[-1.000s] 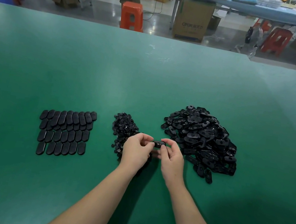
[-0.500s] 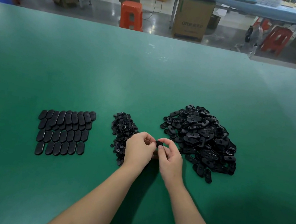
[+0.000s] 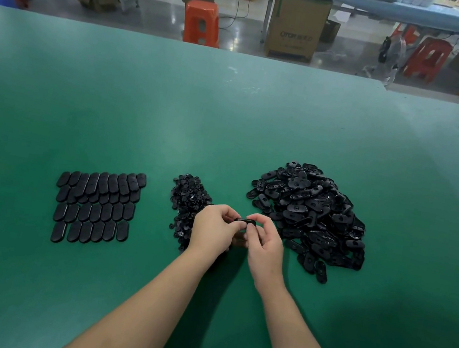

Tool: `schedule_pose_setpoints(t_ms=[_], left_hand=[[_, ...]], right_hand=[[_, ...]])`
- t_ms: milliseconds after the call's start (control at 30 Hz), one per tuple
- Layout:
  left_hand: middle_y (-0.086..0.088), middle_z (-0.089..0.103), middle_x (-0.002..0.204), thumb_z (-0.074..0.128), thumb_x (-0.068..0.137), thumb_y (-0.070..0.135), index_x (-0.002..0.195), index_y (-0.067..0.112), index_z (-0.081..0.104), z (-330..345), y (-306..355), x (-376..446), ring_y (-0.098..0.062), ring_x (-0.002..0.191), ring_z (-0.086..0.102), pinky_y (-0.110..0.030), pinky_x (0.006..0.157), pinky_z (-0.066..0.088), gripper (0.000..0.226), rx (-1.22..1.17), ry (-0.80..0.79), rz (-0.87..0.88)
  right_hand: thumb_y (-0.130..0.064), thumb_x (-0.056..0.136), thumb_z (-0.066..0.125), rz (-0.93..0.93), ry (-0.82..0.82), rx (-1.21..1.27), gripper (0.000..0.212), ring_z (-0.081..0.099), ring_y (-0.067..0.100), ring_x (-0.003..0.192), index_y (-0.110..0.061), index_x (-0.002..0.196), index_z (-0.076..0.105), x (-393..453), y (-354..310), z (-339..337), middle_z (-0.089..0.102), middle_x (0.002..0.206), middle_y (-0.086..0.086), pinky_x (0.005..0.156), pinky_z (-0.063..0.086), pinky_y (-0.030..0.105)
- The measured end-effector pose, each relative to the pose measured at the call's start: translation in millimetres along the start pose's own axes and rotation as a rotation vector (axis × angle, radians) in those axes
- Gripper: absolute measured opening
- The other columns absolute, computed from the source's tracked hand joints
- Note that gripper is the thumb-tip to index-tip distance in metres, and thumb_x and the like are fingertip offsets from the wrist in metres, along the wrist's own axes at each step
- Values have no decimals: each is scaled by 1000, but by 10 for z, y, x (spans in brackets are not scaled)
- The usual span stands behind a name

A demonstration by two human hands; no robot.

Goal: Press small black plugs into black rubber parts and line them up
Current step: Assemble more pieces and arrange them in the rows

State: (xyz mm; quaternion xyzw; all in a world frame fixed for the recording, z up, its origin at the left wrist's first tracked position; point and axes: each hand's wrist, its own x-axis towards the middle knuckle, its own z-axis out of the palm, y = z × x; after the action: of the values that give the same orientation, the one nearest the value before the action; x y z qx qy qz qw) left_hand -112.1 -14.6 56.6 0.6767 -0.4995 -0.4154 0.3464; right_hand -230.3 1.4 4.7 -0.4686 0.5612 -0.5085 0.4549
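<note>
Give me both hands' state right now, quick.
Left hand: closed, pinching the left end of the black rubber part.
Right hand: closed, pinching the right end of the same part.

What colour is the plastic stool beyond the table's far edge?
Orange plastic stool, clearest in the head view.

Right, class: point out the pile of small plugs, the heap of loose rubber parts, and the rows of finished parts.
pile of small plugs (image 3: 188,197), head view, middle of the pile.
heap of loose rubber parts (image 3: 315,214), head view, centre of the heap.
rows of finished parts (image 3: 97,204), head view, middle row.
</note>
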Motion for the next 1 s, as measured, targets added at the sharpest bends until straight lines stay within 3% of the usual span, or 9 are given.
schedule_pose_setpoints(t_ms=[67,200,267,333,533,667,900,1000], left_hand=[[-5,72,69,78,84,16,80,13,70,-7,-1,-8,-19,51,68,-27,42,51,9,-55,-5,-5],[-5,70,62,77,85,16,80,15,71,-33,-32,7,-14,37,57,-22,38,43,7,-55,-11,2],[-2,69,60,77,84,16,80,17,72,-31,-57,10,-14,37,57,-21,39,43,7,-63,-16,-2],[-1,70,61,75,85,15,81,18,73,-19,-69,15,-16,39,59,-23,40,45,6,-74,-24,-5],[1,72,68,69,88,16,85,20,72,19,-67,-1,-18,45,64,-28,44,51,5,-92,-32,-28],[1,72,67,68,90,15,86,19,72,13,-68,-8,-18,46,65,-29,44,52,7,-84,-31,-28],[1,69,64,68,90,19,87,17,69,4,-37,-47,-12,41,62,-21,41,45,4,18,-13,-4],[0,70,68,65,90,20,85,17,67,13,-7,-61,-14,46,65,-26,48,53,6,79,7,33]], right_hand=[[-29,94,57,3,14,4,16,73,30,88,-38,102,67,2,-9,12,77,92,4,86,57,60],[-12,101,58,9,35,31,20,71,21,86,-26,104,71,9,5,5,77,97,2,87,58,52],[-11,100,60,-7,32,18,19,65,13,73,-27,101,70,3,-5,3,74,85,-3,75,57,43],[-11,99,61,-13,32,9,17,60,13,69,-27,99,68,5,-12,2,71,79,-3,69,53,45],[-11,100,61,-23,32,-35,15,68,12,86,-25,101,67,15,-11,0,74,92,-1,84,57,43],[-13,100,60,-24,35,-59,18,68,14,85,-29,99,66,15,-7,-1,74,91,-3,82,58,47],[-11,99,61,-24,21,-68,17,69,8,83,-27,97,67,19,-13,3,74,88,-6,79,58,36],[-11,99,61,-6,20,-52,17,70,10,84,-26,96,67,22,-18,0,75,89,-7,79,58,36]])
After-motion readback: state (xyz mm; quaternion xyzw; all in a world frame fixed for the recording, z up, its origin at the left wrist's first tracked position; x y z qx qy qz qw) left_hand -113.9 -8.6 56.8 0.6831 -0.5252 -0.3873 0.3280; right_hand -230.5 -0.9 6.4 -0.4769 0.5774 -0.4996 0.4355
